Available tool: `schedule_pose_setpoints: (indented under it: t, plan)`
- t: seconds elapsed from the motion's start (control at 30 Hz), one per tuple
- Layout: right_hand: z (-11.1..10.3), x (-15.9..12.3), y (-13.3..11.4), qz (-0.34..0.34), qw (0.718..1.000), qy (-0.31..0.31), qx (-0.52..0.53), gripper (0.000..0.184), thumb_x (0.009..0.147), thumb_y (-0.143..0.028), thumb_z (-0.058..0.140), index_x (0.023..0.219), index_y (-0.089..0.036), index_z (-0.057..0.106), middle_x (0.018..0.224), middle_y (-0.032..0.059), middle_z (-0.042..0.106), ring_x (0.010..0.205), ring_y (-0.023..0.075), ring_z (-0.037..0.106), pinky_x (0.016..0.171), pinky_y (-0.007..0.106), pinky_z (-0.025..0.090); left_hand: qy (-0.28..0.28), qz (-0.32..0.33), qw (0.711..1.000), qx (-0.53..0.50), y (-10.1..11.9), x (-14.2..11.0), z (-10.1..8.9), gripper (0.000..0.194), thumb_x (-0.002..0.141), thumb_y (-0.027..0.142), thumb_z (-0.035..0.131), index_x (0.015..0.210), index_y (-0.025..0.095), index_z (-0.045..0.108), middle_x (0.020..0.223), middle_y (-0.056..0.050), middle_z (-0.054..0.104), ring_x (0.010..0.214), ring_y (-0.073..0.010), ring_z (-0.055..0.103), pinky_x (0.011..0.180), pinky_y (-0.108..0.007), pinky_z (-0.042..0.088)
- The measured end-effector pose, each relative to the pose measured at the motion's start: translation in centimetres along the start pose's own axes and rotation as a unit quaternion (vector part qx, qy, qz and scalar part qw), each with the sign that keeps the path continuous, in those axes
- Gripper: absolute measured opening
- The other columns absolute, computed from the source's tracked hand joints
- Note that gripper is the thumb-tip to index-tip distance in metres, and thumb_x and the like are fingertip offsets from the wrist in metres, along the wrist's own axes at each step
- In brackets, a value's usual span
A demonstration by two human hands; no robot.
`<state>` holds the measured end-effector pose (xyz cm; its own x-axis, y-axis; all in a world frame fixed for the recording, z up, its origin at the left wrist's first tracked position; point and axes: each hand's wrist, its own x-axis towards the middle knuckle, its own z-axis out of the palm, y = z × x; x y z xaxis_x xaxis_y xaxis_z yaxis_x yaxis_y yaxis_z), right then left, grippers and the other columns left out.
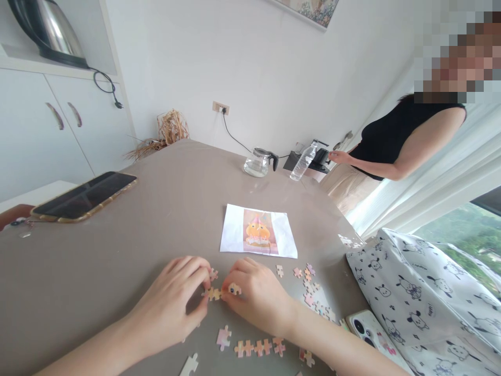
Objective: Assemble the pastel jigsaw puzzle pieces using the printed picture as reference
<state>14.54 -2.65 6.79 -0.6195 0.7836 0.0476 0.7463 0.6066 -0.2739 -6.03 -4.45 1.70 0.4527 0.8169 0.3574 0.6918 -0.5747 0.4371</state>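
A short joined strip of yellow jigsaw puzzle pieces [214,294] lies on the table between my two hands. My left hand [178,297] curls at its left end, thumb and fingertips closing on the edge. From the right, my right hand [258,297] pinches the strip's other end; its fingers hide part of it. A puzzle piece with a dark eye [235,289] shows at my right fingers. A pink piece [213,274] lies just beyond my left fingertips. Nearer me are a pink-and-white piece [224,338] and a row of joined pink pieces [252,348].
Beyond my hands lies a paper with a printed picture [259,232]. Loose pieces [309,287], a phone [364,329] and a patterned white bag [422,292] are on the right. Farther off are a glass pot [258,163], a bottle [304,162] and a standing person [403,136].
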Motion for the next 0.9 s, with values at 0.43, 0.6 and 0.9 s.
schedule_pose_setpoints:
  t: [0.43, 0.6, 0.9]
  plan:
    - [1.0, -0.4, -0.1, -0.006, 0.999, 0.029, -0.040, 0.009, 0.084, -0.012, 0.065, 0.085, -0.019, 0.071, 0.087, 0.0033, 0.067, 0.080, 0.0189, 0.061, 0.063, 0.028, 0.043, -0.002, 0.003, 1.000, 0.003, 0.1, 0.0, -0.2, 0.009, 0.083, 0.016, 0.047, 0.087, 0.024, 0.051, 0.103, -0.002, 0.058, 0.099, -0.0228, 0.053, 0.085, -0.036, 0.039]
    - [0.7, -0.8, -0.1, 0.005, 0.999, 0.021, -0.043, 0.008, 0.084, -0.012, 0.067, 0.086, -0.019, 0.071, 0.088, 0.0032, 0.067, 0.083, 0.0199, 0.063, 0.066, 0.029, 0.045, -0.012, 0.005, 1.000, 0.001, 0.2, 0.0, -0.3, 0.009, 0.083, 0.017, 0.048, 0.087, 0.024, 0.051, 0.106, -0.002, 0.057, 0.101, -0.0229, 0.052, 0.086, -0.036, 0.039]
    - [0.6, -0.1, 1.1, 0.031, 0.997, 0.036, -0.054, 0.009, 0.088, -0.013, 0.063, 0.086, -0.019, 0.070, 0.089, 0.0039, 0.067, 0.084, 0.0186, 0.062, 0.071, 0.028, 0.047, -0.020, 0.007, 1.000, -0.009, 0.2, 0.0, -0.4, 0.006, 0.085, 0.019, 0.049, 0.087, 0.024, 0.053, 0.109, -0.003, 0.058, 0.104, -0.0240, 0.052, 0.088, -0.036, 0.041]
